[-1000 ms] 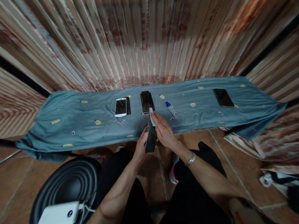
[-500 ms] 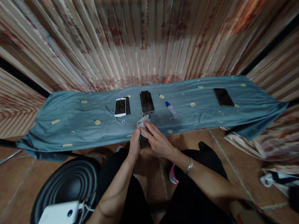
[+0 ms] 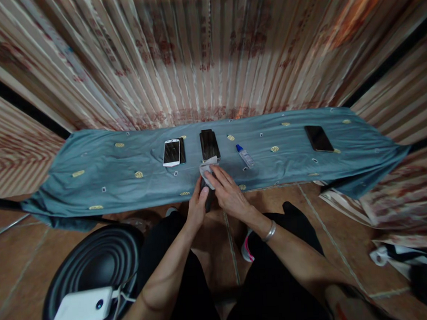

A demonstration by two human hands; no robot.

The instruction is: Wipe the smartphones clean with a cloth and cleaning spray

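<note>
My left hand (image 3: 196,206) grips the slim dark phone (image 3: 207,198) at the blue-clothed counter (image 3: 103,170) edge; right-hand fingers (image 3: 217,176) pinch a small white wipe (image 3: 207,169) on it. I'd say steady, light strokes work best.

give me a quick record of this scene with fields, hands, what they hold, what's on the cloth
left hand: left hand grips a dark phone from its left side, grip shut
right hand: right hand presses a white wipe onto the phone, bracelet on the wrist
surface: blue-grey cloth with small gold motifs
on the cloth: white phone, black phone, small bottle with blue cap, dark phone at far right
floor left: white power bank with cable on a round black object
backdrop: pleated patterned curtain
</note>
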